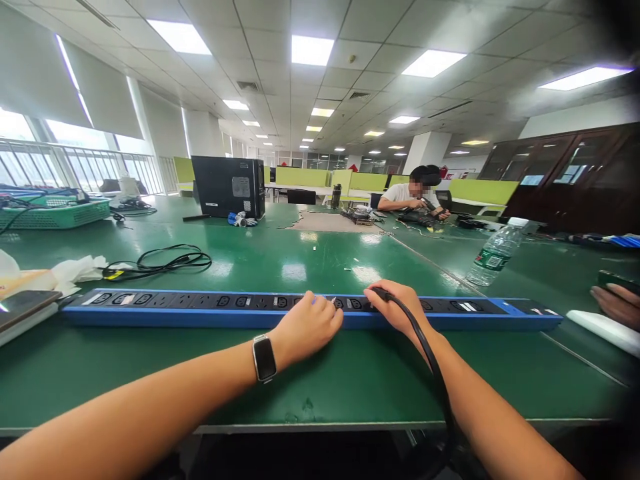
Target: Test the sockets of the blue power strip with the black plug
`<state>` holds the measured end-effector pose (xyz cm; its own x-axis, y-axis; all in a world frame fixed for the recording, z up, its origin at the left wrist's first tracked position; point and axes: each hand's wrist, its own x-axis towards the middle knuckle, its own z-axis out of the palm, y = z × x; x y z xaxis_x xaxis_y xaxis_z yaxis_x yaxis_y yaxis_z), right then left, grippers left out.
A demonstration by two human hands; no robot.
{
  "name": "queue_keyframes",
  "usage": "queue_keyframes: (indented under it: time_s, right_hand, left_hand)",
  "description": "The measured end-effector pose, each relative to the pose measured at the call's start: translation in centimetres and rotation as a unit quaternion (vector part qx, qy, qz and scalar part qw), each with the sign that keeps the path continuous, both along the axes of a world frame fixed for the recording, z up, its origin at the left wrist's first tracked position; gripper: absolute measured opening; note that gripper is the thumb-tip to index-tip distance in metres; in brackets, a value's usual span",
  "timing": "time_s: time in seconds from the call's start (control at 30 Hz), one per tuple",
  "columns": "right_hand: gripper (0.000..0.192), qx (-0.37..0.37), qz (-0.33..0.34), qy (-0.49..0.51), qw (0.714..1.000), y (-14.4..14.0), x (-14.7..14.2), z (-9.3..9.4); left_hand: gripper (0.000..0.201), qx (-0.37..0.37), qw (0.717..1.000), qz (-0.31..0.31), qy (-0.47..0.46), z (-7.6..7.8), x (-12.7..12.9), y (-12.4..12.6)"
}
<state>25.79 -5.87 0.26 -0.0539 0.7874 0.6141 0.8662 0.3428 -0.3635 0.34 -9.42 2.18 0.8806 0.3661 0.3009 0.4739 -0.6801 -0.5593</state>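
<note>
A long blue and black power strip (200, 307) lies across the green table (310, 380) in front of me. My left hand (307, 327), with a smartwatch on its wrist, rests in a loose fist against the strip's front edge near the middle. My right hand (397, 308) grips a black plug with its thick black cable (430, 360) at a socket on the strip. The cable runs back over my right forearm and drops off the table's front edge.
A coiled black cord (160, 261) and crumpled tissue (75, 270) lie behind the strip at left. A water bottle (493, 253) stands at right. A black computer case (229, 187) and a green basket (55, 212) sit farther back. Another person sits at the far table; someone's hand (617, 303) shows at the right edge.
</note>
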Motion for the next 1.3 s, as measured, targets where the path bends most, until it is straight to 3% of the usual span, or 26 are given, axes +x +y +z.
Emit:
queue_keyframes:
  time_s: [0.17, 0.33, 0.53, 0.7, 0.8, 0.9, 1.03, 1.1, 1.17, 1.23, 1.3]
  right_hand:
    - [0.026, 0.071, 0.018, -0.007, 0.997, -0.5, 0.1, -0.9]
    - [0.026, 0.088, -0.001, -0.005, 0.996, -0.8, -0.4, -1.1]
    - [0.028, 0.064, -0.015, 0.071, 0.995, -1.0, -1.0, -0.6]
    - [0.026, 0.127, 0.015, 0.135, 0.983, -1.3, -3.1, 0.3]
    - [0.027, 0.093, 0.044, 0.135, 0.985, -1.3, -5.4, 0.7]
    - [0.027, 0.053, 0.08, 0.117, 0.988, -1.5, -8.0, 1.0]
    - [0.028, 0.023, 0.163, 0.126, 0.978, -2.3, -11.2, 1.8]
    - [0.033, 0.025, 0.219, 0.138, 0.965, -2.6, -12.1, 2.3]
    - [0.04, 0.039, 0.262, 0.138, 0.954, -2.4, -12.3, 2.5]
    - [0.04, 0.048, 0.267, 0.117, 0.955, -1.5, -11.5, 2.3]
    - [0.033, 0.037, 0.225, 0.102, 0.968, -0.2, -9.9, 1.8]
  left_hand:
    - [0.043, 0.011, 1.0, 0.0, -0.025, -1.4, -1.0, 1.2]
    - [0.044, -0.007, 1.0, 0.015, -0.021, -1.5, -1.1, 1.0]
    - [0.048, -0.088, 0.995, 0.012, -0.046, -1.2, -1.0, 1.0]
    - [0.055, -0.159, 0.983, 0.006, -0.093, -1.0, -1.3, 1.3]
    - [0.054, -0.236, 0.954, 0.027, -0.185, -1.0, -1.3, 1.8]
    - [0.058, -0.283, 0.905, 0.058, -0.312, -1.4, -0.9, 2.3]
    - [0.04, -0.303, 0.853, 0.025, -0.424, -1.6, -0.9, 2.7]
    - [0.032, -0.296, 0.849, 0.014, -0.438, -1.4, -2.0, 2.8]
    - [0.031, -0.26, 0.863, 0.028, -0.433, -0.8, -3.9, 3.1]
    - [0.036, -0.206, 0.87, 0.084, -0.441, -0.2, -6.5, 3.7]
    - [0.043, -0.182, 0.853, 0.165, -0.46, 0.1, -8.9, 4.4]
